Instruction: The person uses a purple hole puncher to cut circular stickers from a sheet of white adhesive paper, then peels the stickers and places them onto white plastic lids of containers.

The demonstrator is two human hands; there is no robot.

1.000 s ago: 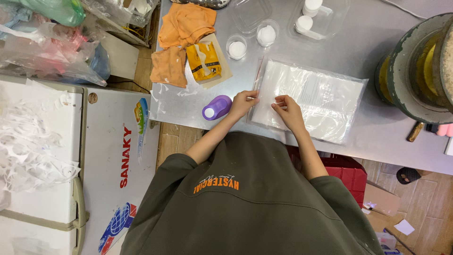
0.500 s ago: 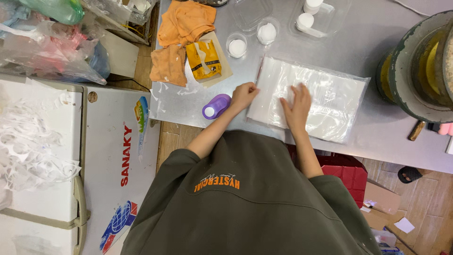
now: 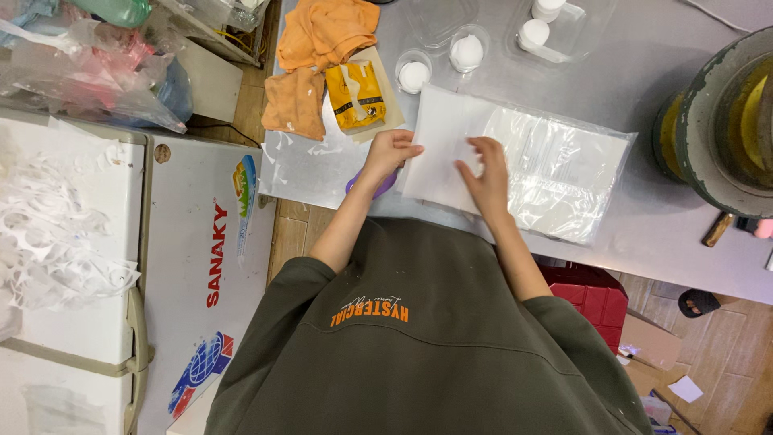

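Your left hand rests at the near-left edge of the flat stack of clear plastic bags with white sheets inside. Its fingers are curled over that edge; whether they pinch a layer or only press on it, you cannot tell from this height. Your right hand lies on top of the stack, just to the right of the left, fingers spread and bent, palm down. It holds nothing.

The stack sits flat on the grey metal table, running away to the right of both hands.

Step in hand, as judged: squaring or separating the top layer at its near-left corner, the right hand steadying the pile.

Next move calls for a light lift at the corner only, and steady downward pressure from the right hand so the slick plastic below does not slide.

Just under the left wrist: a small purple round cap. Beyond the left hand: a yellow packet, orange cloths, and two small white-topped cups.
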